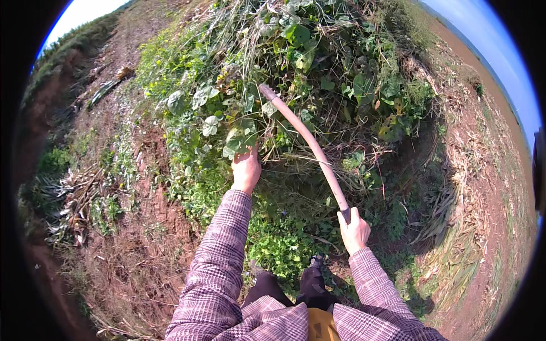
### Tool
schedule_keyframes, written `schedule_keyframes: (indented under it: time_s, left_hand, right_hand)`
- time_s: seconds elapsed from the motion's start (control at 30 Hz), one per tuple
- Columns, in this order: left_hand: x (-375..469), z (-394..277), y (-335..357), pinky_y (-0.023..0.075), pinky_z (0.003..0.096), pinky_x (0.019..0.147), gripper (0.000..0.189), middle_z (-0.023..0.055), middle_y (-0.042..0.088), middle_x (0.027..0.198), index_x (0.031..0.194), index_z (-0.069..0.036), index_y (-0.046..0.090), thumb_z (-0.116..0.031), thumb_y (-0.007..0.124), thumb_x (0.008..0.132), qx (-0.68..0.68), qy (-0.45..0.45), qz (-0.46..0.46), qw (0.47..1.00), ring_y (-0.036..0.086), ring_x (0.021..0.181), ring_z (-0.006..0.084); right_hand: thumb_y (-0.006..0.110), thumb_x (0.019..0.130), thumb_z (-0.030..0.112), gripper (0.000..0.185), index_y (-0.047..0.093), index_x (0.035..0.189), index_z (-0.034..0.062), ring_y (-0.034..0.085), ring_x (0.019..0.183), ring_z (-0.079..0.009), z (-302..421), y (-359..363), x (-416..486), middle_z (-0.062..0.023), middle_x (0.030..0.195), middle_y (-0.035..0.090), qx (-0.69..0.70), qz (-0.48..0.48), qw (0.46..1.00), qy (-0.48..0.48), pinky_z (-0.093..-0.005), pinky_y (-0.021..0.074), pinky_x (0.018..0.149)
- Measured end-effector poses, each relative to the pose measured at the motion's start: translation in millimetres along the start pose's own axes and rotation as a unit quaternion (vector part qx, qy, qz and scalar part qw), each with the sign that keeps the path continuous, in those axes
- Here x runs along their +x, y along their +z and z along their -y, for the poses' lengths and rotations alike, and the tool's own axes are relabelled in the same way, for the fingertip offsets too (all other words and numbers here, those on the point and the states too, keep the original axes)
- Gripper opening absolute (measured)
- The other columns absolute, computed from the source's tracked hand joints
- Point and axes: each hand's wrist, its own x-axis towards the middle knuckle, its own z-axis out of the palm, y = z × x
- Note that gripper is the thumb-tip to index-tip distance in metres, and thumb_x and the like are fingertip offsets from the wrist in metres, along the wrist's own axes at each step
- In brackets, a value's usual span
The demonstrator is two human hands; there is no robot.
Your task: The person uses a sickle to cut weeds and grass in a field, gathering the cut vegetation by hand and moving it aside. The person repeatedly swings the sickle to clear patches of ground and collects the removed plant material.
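A curved wooden handle (310, 138) rises from my right hand (355, 231), whose fingers are closed around its dark lower end. Its upper end, with a greyish band, reaches into a large heap of vines and weeds (324, 85); whether a blade is fixed there is hidden by the foliage. My left hand (246, 168) reaches into the left front of the heap, below some broad green leaves (239, 138). Leaves cover its fingertips, so I cannot tell whether they grip any stems.
Low green plants (279, 247) grow around my feet. Dry stalks (79, 200) lie in a pile at the left on reddish soil (170, 221). More dry husks and leaves (463, 183) are spread along the right side, beside the shaded ground.
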Motion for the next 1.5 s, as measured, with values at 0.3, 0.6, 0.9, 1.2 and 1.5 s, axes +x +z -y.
schedule_keyframes:
  time_s: [0.3, 0.6, 0.9, 1.2, 1.5]
  left_hand:
    - [-6, 11, -5, 0.0514, 0.0398, 0.078, 0.036, 0.0150, 0.061, 0.105, 0.115, -0.010, 0.058, -0.001, 0.050, 0.081, -0.001, 0.041, -0.013, 0.999, 0.060, 0.094, 0.0312]
    - [-31, -8, -15, 0.0333, 0.0412, 0.104, 0.038, 0.0099, 0.057, 0.122, 0.116, -0.013, 0.059, -0.004, 0.046, 0.082, 0.098, 0.052, 0.101, 0.989, 0.047, 0.121, 0.0259]
    - [-52, -16, -16, 0.0403, 0.0400, 0.096, 0.034, 0.0106, 0.058, 0.120, 0.105, -0.006, 0.060, 0.001, 0.057, 0.071, -0.024, 0.030, 0.011, 0.999, 0.050, 0.116, 0.0294]
    - [-151, 36, -17, 0.0367, 0.0401, 0.096, 0.014, 0.0096, 0.059, 0.102, 0.084, -0.006, 0.062, -0.010, 0.058, 0.070, 0.092, 0.021, 0.171, 0.981, 0.048, 0.112, 0.0268]
    - [-153, 22, -5, 0.0397, 0.0375, 0.089, 0.010, 0.0090, 0.059, 0.092, 0.080, -0.005, 0.061, -0.005, 0.056, 0.071, 0.099, 0.005, 0.169, 0.981, 0.052, 0.101, 0.0257]
  right_hand:
    - [0.062, 0.090, 0.030, 0.034, 0.055, 0.087, -0.0027, 0.043, 0.056, -0.0112, 8, -30, 81, -0.0026, 0.060, 0.050, 0.385, -0.038, 0.920, -0.064, -0.0295, 0.0406, 0.054]
    - [0.062, 0.088, 0.030, 0.031, 0.057, 0.086, -0.0008, 0.049, 0.060, -0.0140, -45, 49, -25, -0.0045, 0.066, 0.054, 0.368, 0.067, 0.918, 0.130, -0.0306, 0.0433, 0.059]
    - [0.062, 0.089, 0.023, 0.025, 0.058, 0.086, -0.0015, 0.050, 0.058, -0.0122, -75, 51, -27, -0.0038, 0.064, 0.056, 0.316, 0.055, 0.936, 0.146, -0.0297, 0.0429, 0.057]
    - [0.068, 0.083, 0.026, 0.028, 0.056, 0.087, -0.0002, 0.055, 0.059, -0.0167, -96, 5, -122, -0.0089, 0.067, 0.058, 0.259, 0.088, 0.953, 0.133, -0.0334, 0.0452, 0.058]
    - [0.058, 0.086, 0.042, 0.036, 0.060, 0.094, 0.0069, 0.064, 0.079, -0.0378, -187, 48, -110, -0.0204, 0.081, 0.065, -0.025, 0.146, 0.954, 0.260, -0.0474, 0.0495, 0.067]
